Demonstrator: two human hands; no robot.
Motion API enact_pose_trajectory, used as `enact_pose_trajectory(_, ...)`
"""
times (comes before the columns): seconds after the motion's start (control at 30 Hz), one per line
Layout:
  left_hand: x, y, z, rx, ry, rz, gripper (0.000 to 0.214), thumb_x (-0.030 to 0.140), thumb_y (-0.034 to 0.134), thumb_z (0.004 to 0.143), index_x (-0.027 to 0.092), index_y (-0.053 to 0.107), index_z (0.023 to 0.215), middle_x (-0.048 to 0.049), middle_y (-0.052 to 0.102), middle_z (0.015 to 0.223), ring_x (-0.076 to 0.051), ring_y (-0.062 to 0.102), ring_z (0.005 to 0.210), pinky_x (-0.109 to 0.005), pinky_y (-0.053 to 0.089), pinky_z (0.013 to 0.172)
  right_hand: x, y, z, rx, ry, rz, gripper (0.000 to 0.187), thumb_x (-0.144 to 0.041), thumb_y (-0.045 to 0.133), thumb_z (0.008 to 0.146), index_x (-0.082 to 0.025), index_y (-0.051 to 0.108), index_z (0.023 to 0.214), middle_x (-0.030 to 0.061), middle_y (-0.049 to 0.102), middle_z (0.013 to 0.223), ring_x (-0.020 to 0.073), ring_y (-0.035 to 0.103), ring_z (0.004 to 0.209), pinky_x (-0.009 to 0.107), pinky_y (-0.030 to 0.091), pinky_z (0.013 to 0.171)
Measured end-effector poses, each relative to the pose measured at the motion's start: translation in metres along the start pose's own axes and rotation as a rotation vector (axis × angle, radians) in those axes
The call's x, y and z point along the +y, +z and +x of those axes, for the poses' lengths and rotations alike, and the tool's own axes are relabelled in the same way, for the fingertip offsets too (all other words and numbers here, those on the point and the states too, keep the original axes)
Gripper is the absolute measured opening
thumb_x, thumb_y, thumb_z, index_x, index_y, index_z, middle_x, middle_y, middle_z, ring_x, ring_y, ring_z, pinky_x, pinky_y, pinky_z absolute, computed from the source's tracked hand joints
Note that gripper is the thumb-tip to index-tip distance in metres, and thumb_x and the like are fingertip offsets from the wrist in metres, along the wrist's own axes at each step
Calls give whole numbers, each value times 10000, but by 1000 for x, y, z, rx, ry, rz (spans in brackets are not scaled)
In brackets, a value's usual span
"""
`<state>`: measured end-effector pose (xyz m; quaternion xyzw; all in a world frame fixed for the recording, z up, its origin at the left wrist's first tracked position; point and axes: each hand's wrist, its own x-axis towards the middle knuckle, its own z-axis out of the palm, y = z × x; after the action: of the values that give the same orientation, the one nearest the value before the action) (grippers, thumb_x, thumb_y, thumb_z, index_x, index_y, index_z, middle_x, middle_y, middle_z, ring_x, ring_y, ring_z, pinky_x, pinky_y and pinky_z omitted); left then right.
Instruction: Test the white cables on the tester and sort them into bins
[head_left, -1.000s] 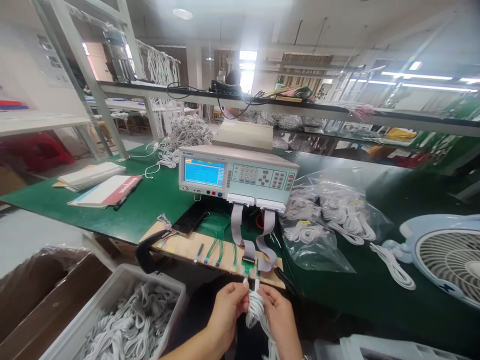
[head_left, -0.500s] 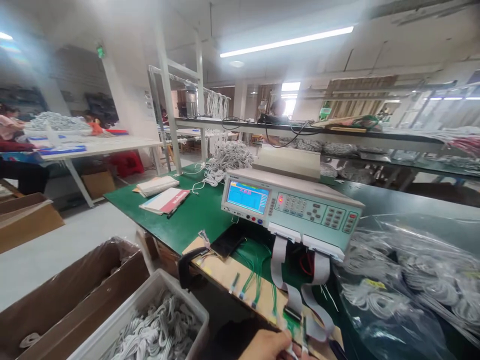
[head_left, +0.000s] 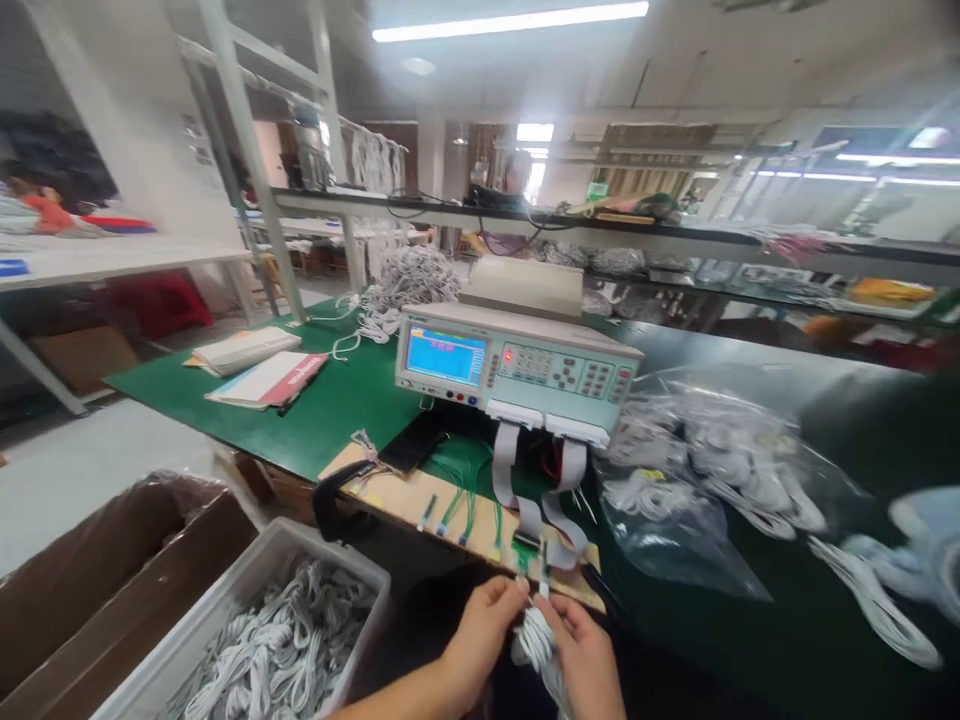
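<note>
A coiled white cable bundle (head_left: 534, 640) hangs between my two hands at the front edge of a wooden board (head_left: 375, 490). My left hand (head_left: 487, 618) is closed in a pinch at one end of the cable, close to a green circuit board (head_left: 523, 560). My right hand (head_left: 581, 640) grips the cable beside a dark upright connector (head_left: 545, 560); the fingers partly hide both cable ends. I cannot tell whether the ends are plugged in. Grey ribbon cables (head_left: 505, 465) run from the board up to a bench tester (head_left: 525, 365) with a lit blue screen.
A white plastic bin (head_left: 379, 600) full of coiled cables stands at lower left, beside a cardboard box (head_left: 97, 590). Bagged cables (head_left: 697, 470) lie on the green table (head_left: 345, 400) to the right. Papers (head_left: 266, 380) and a cable heap (head_left: 412, 285) are further back.
The view has shifted right and down, so things sit further left and higher. Both hands and the cable bundle now show more fully at the board's edge.
</note>
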<state>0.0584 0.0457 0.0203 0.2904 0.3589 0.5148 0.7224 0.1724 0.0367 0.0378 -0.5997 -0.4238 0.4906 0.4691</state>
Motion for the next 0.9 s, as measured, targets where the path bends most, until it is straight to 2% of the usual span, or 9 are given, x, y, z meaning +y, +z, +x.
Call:
enact_pose_trajectory(0.1,-3,1,-6,-30,-17,-16,427,543,560,640,119,536,677,28,450,577,-90,391,549,-215,291,553,2,9,-9,-1,-50,33,304,-438,654,619,-141,600,654,-4,591,529,147,532,534,222,403,504)
enact_pose_trajectory(0.2,-5,1,-9,-50,-75,-50,414,535,537,667,123,532,707,24,458,595,-97,411,562,-216,306,566,4,11,-12,-9,-17,81,324,-459,643,624,-145,563,633,-10,573,505,138,523,499,225,387,480)
enact_pose_trajectory(0.47,-9,-7,-6,-25,-126,31,396,527,496,703,148,450,602,37,401,561,-76,346,528,-196,255,519,-2,1,-7,-33,48,77,336,-454,674,583,-131,580,596,0,572,481,129,506,459,234,380,467)
enact_pose_trajectory(0.67,-7,-8,-4,-45,-141,23,399,527,509,691,146,442,595,37,405,563,-67,324,510,-197,227,501,-9,-4,-3,-76,24,20,271,-376,706,573,-123,612,600,-1,593,492,113,499,462,207,368,458)
enact_pose_trajectory(0.8,-5,-4,-6,-74,-208,-79,412,549,528,665,142,470,643,40,424,554,-68,357,501,-192,249,512,-2,3,-2,4,59,120,301,-417,693,577,-127,628,622,10,606,506,140,540,492,222,406,479)
enact_pose_trajectory(0.9,-7,-2,-6,-85,-181,-153,429,543,551,653,126,522,749,1,509,640,-99,442,582,-208,296,562,4,6,-3,92,54,164,343,-461,661,596,-144,649,724,21,641,579,187,591,596,248,454,546)
